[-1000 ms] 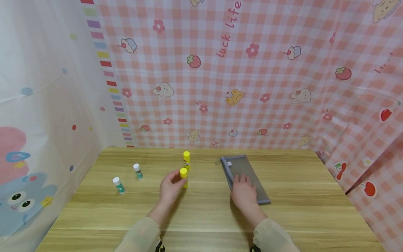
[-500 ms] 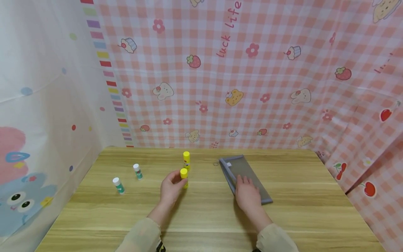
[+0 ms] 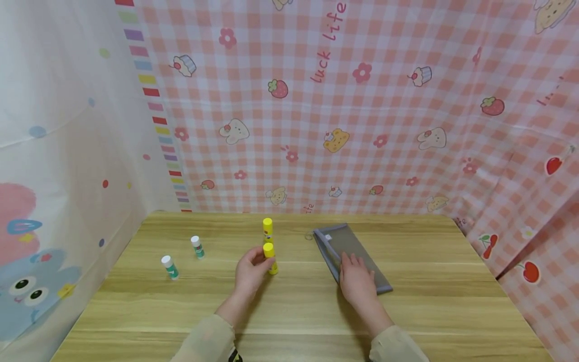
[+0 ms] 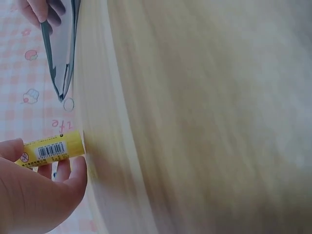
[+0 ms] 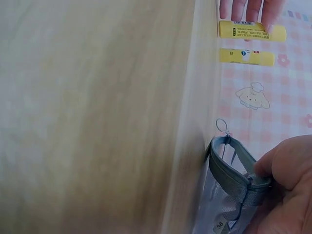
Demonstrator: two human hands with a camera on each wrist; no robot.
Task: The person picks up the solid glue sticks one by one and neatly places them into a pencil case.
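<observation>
My left hand [image 3: 250, 274] pinches a yellow glue stick [image 3: 269, 250] between thumb and fingers, keeping it upright with its base at the tabletop. Its barcode label faces the left wrist view. Just behind it stands a second yellow glue stick [image 3: 268, 227], partly covered in the head view. To the right, a grey see-through zip pouch [image 3: 359, 247] lies slantwise on the table. My right hand [image 3: 357, 279] grips the pouch's edge by the zip. The right wrist view shows the thumb on the grey trim [image 5: 228, 176] and the pouch's mouth parted; several fingers are hidden there.
Two white-capped green glue sticks, a nearer one [image 3: 170, 267] and a farther one [image 3: 197, 247], stand at the left of the wooden table [image 3: 289, 311]. A pink checked curtain [image 3: 289, 115] hangs along the back edge, with a white one [image 3: 90, 151] at the left.
My left hand has shifted slightly right with the yellow glue stick. My right hand has moved a little right, the pouch has turned slightly, its ring end going left, and its zip side has parted more.
</observation>
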